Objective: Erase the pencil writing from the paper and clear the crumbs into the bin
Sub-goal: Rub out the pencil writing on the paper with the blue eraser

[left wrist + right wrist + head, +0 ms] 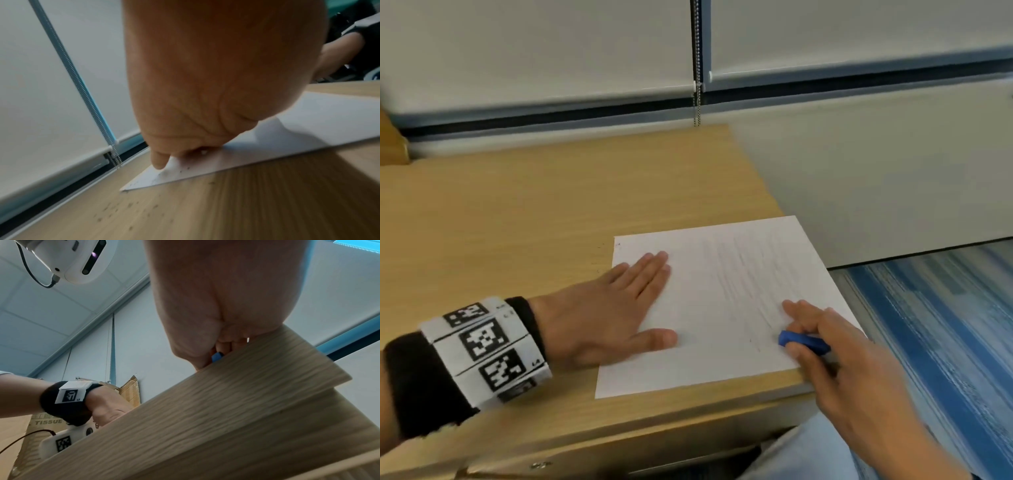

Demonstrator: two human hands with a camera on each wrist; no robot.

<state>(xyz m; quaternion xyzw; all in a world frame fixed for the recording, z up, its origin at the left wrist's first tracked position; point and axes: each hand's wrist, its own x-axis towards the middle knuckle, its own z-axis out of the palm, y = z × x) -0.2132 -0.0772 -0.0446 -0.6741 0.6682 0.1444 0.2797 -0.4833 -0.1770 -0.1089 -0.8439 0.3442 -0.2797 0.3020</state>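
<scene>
A white sheet of paper (pixel 715 308) with faint grey pencil strokes lies at the right front corner of the wooden desk (pixel 517 212). My left hand (pixel 616 308) lies flat on the sheet's left part, fingers straight, pressing it down. At the paper's right edge my right hand (pixel 835 346) pinches a blue eraser (pixel 803 342) against the sheet, index finger stretched forward. The left wrist view shows the left hand (pixel 197 81) on the paper (pixel 308 123), with dark eraser crumbs (pixel 127 209) scattered over the desk beside the corner. The eraser (pixel 217 356) peeks out under the right hand (pixel 218 301) in the right wrist view.
The desk's right edge drops to a blue striped carpet (pixel 941 329). A white wall and window blinds with a bead chain (pixel 698 61) stand behind the desk. A cardboard box marked TISSUE (pixel 47 421) stands off to the left. No bin is in view.
</scene>
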